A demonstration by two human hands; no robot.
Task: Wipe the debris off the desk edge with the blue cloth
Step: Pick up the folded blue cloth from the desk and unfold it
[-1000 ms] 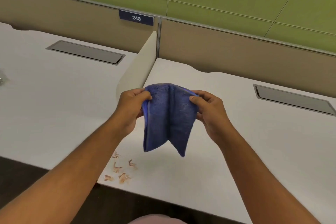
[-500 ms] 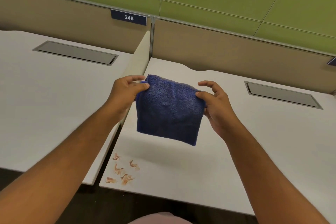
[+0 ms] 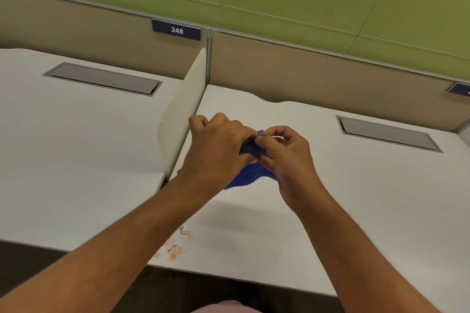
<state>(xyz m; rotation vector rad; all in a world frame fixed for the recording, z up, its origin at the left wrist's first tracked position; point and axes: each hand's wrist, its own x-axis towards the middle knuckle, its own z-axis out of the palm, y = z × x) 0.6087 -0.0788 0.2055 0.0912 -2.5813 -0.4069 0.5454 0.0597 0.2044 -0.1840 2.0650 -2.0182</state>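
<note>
Hands: I count two, left hand [image 3: 216, 150] and right hand [image 3: 287, 157].
Blue cloth [image 3: 244, 176]: one, bunched between them.
Desks: two, left desk [image 3: 76, 160] and right desk [image 3: 368, 198].
Divider [image 3: 181, 114]: one.
Cable hatches: two, [image 3: 103, 79] and [image 3: 387, 133].
Debris [image 3: 175, 249]: one small cluster; pieces too blurred to count.
Number plates: two, one [image 3: 176, 30] reading 248.

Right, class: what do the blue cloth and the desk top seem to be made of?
Blue cloth: looks like soft terry or microfibre; it bunches and drapes limply between both hands. Desk top: probably laminate board; flat, matte off-white, with a thin, crisp front edge.
</note>
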